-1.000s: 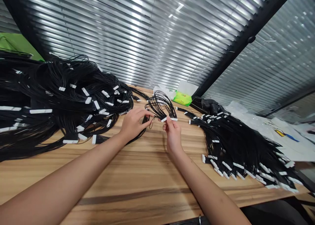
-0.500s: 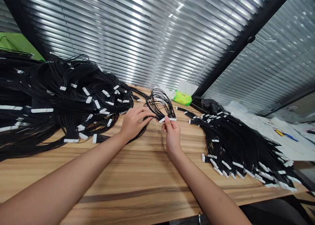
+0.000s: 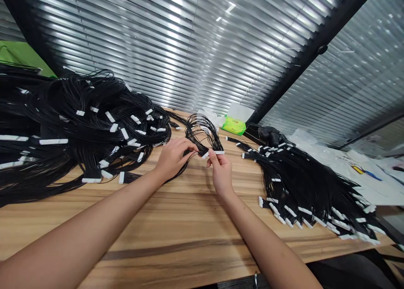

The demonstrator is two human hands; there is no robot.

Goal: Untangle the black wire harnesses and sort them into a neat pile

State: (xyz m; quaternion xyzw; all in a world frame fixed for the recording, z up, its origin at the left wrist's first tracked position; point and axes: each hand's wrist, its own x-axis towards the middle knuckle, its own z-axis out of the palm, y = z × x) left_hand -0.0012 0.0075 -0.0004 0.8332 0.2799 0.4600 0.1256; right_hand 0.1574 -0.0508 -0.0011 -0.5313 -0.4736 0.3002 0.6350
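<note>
Black wire bundle (image 3: 202,131) arches in a loose loop just above the table (image 3: 189,226), held between the person's two hands. Its thin strands gather into a flat white connector (image 3: 217,152) at the near end. The left hand (image 3: 172,158) has a closed grip on the strands just beside the connector, with the fingers curled over them. The right hand (image 3: 221,173) has a closed grip on the connector's near end, pinching it between thumb and forefinger. The two hands are close together, and a few strands trail down past the left hand toward the wood.

A large heap of similar black wires (image 3: 88,108) with white connectors lies on the table to the left, running past the edge of the view. A second heap (image 3: 303,183) lies to the right, with its connectors fanned along the near side. Beyond the hands are a green tissue pack (image 3: 233,127) and a dark crumpled object (image 3: 269,134). Pale sheets (image 3: 328,162) lie farther right, and slatted blinds (image 3: 142,49) hang behind the table.
</note>
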